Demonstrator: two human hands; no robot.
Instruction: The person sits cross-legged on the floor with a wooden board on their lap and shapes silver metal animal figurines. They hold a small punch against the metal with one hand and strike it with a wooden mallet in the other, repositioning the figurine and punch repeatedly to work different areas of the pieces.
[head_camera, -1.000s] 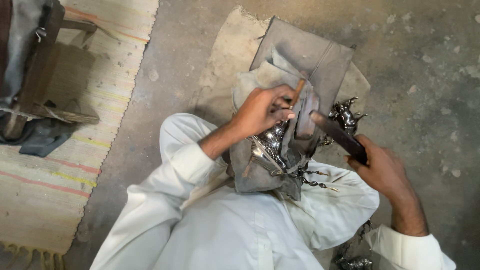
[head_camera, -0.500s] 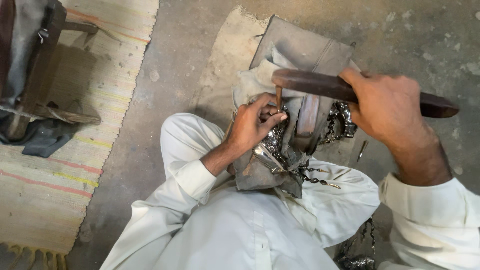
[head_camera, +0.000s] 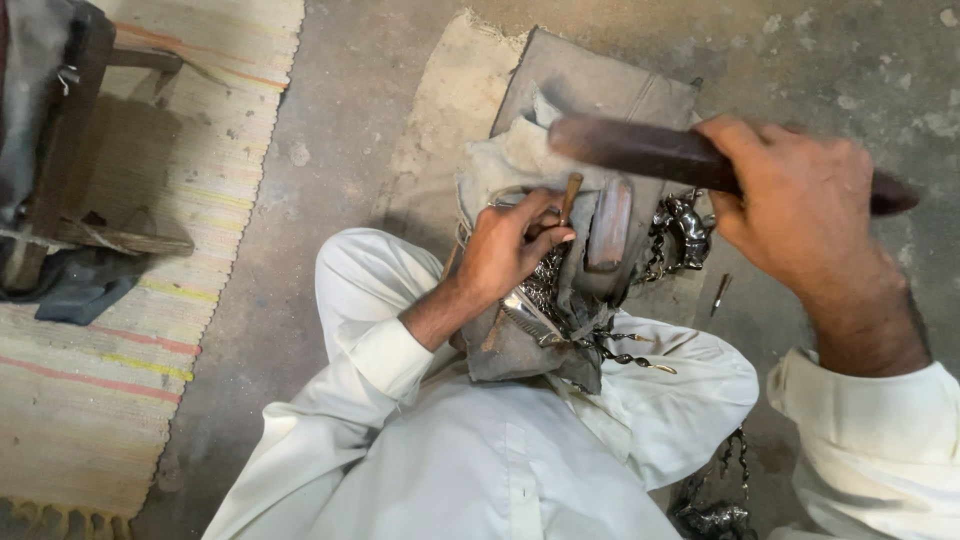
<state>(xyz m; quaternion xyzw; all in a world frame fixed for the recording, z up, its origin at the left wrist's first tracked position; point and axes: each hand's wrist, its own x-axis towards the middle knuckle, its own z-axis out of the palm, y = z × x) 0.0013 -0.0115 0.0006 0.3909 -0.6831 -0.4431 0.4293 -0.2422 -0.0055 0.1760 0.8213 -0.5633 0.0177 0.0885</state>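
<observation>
My left hand (head_camera: 512, 248) pinches a small brown punch tool (head_camera: 569, 197) upright over shiny silver metalwork (head_camera: 545, 290) lying on a grey cloth-covered block (head_camera: 600, 90) in front of my lap. My right hand (head_camera: 800, 200) grips a dark wooden mallet (head_camera: 640, 150) held level above the block, its head over the punch. A brown oval piece (head_camera: 608, 225) lies just right of the punch. Twisted metal pieces (head_camera: 625, 352) stick out over my white-clothed knee.
A dark shiny ornament (head_camera: 685, 232) lies at the block's right edge, with a small nail-like tool (head_camera: 720, 292) on the concrete floor beside it. A striped woven mat (head_camera: 130, 300) and a wooden stool leg (head_camera: 70, 130) with dark cloth are at the left. More metalwork (head_camera: 715, 510) sits bottom right.
My right hand raised the mallet from low at the right up across the block, and it now hangs over the punch. My left hand stayed on the punch.
</observation>
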